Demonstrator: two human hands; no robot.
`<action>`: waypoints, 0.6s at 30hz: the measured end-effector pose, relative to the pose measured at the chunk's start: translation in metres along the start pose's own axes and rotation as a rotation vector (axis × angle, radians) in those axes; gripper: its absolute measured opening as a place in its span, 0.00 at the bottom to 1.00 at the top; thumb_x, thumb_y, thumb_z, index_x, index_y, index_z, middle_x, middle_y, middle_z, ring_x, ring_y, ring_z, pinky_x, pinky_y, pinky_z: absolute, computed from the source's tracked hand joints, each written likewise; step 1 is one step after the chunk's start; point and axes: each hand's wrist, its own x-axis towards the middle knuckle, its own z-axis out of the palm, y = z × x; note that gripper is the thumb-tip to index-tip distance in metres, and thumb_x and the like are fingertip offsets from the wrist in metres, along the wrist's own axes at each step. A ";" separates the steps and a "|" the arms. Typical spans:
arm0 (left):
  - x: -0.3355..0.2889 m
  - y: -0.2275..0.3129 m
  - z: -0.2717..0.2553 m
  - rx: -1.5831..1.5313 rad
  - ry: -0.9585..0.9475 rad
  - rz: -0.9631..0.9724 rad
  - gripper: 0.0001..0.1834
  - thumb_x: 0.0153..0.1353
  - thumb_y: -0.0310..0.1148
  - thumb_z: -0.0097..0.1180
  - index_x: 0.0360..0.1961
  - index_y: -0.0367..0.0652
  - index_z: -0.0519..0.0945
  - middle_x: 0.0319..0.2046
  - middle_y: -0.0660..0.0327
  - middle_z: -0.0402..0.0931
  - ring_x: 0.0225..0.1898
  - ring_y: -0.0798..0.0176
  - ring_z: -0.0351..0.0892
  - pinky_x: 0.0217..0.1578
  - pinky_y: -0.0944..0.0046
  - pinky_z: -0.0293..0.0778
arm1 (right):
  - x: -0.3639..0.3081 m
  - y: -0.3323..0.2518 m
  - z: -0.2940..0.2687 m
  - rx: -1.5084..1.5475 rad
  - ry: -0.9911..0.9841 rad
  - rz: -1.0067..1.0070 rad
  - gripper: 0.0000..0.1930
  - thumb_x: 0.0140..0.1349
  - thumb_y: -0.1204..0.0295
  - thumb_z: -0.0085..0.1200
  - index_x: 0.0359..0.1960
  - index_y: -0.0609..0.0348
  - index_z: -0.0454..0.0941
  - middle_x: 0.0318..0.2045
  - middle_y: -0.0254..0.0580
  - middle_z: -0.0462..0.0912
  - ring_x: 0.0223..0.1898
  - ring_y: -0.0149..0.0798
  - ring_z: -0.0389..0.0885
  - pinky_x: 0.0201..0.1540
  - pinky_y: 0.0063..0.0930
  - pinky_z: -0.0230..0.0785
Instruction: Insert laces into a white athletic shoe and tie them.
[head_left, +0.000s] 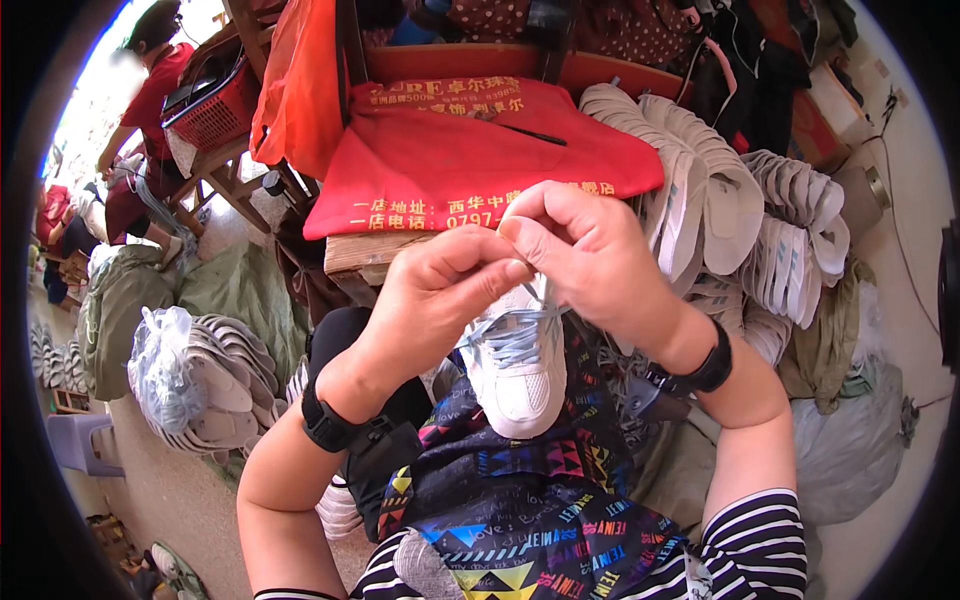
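A white sneaker (517,390) rests on my lap with its toe toward me. Pale blue-grey shoelaces (515,338) criss-cross its front. Over the shoe's upper end, my left hand (445,285) and my right hand (595,255) meet with thumbs and forefingers pinched together. Both seem closed on the shoelace, whose strands run up from the shoe between them; the ends are hidden by my fingers. A patterned dark apron (540,500) lies under the sneaker.
A red cloth bag (480,150) covers the wooden bench ahead. To its right, stacked white shoe uppers (725,200) stand close together. Another bundle of uppers (220,385) is at left, near a purple stool (85,445). A person in red (160,90) is at far left.
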 end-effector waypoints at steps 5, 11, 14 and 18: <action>-0.001 -0.023 -0.002 -0.067 0.261 0.113 0.08 0.68 0.28 0.56 0.43 0.35 0.81 0.36 0.66 0.80 0.40 0.73 0.76 0.45 0.70 0.72 | -0.015 0.027 0.021 0.014 0.068 -0.011 0.08 0.67 0.76 0.50 0.43 0.68 0.71 0.35 0.46 0.82 0.36 0.33 0.83 0.40 0.27 0.76; -0.001 -0.029 -0.007 0.091 0.345 0.156 0.09 0.68 0.30 0.57 0.41 0.35 0.82 0.35 0.62 0.81 0.41 0.68 0.80 0.47 0.66 0.74 | -0.014 0.053 0.030 0.367 -0.099 0.094 0.08 0.68 0.74 0.53 0.43 0.66 0.75 0.38 0.38 0.82 0.38 0.26 0.79 0.41 0.23 0.73; -0.015 -0.038 -0.018 -0.467 0.313 -0.097 0.10 0.69 0.31 0.54 0.43 0.34 0.80 0.36 0.61 0.80 0.41 0.65 0.81 0.50 0.62 0.75 | -0.006 0.063 0.012 0.399 -0.035 0.177 0.06 0.68 0.73 0.54 0.41 0.64 0.78 0.33 0.33 0.81 0.35 0.25 0.79 0.40 0.21 0.73; -0.043 -0.056 -0.062 -0.423 0.435 -0.173 0.09 0.71 0.33 0.51 0.41 0.39 0.77 0.31 0.65 0.75 0.35 0.69 0.79 0.46 0.62 0.79 | 0.001 0.084 -0.036 0.374 0.163 0.252 0.07 0.66 0.70 0.56 0.38 0.60 0.79 0.28 0.29 0.79 0.30 0.22 0.76 0.34 0.17 0.71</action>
